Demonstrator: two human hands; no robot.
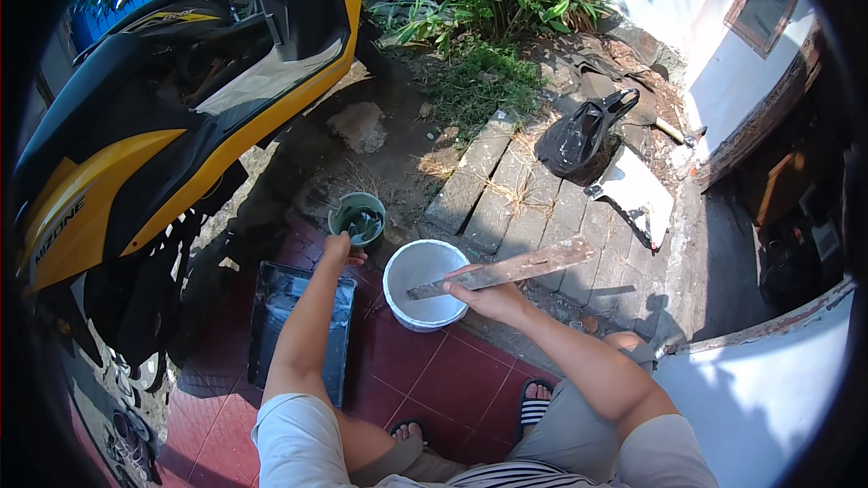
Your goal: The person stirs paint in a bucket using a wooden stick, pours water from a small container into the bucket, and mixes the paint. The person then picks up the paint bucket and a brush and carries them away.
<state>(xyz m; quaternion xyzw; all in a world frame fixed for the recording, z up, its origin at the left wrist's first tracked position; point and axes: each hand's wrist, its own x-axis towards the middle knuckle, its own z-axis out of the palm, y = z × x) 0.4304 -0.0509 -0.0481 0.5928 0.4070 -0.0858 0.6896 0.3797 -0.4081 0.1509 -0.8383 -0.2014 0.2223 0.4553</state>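
My left hand (342, 250) reaches to the near side of a small green bucket (336, 220), its fingers curled at the bucket's edge. Some liquid and a pale object appear inside, too unclear to name. In my right hand (488, 300) is a flat, worn wooden stick (533, 266), gripped near its lower end. That narrower end hangs over the opening of a white bucket (395, 301), whose inner wall looks smeared with white. Beside my left forearm lies a black rectangular tray (271, 294) with whitish streaks, partly hidden by the arm.
A yellow and black motor scooter (154, 163) stands at the left. Red tiles (411, 366) lie underfoot, with paving blocks (533, 190) beyond. A black plastic bag (574, 140) and a torn white sack (637, 194) sit farther right, near a white wall. Several sandals (131, 429) are at lower left.
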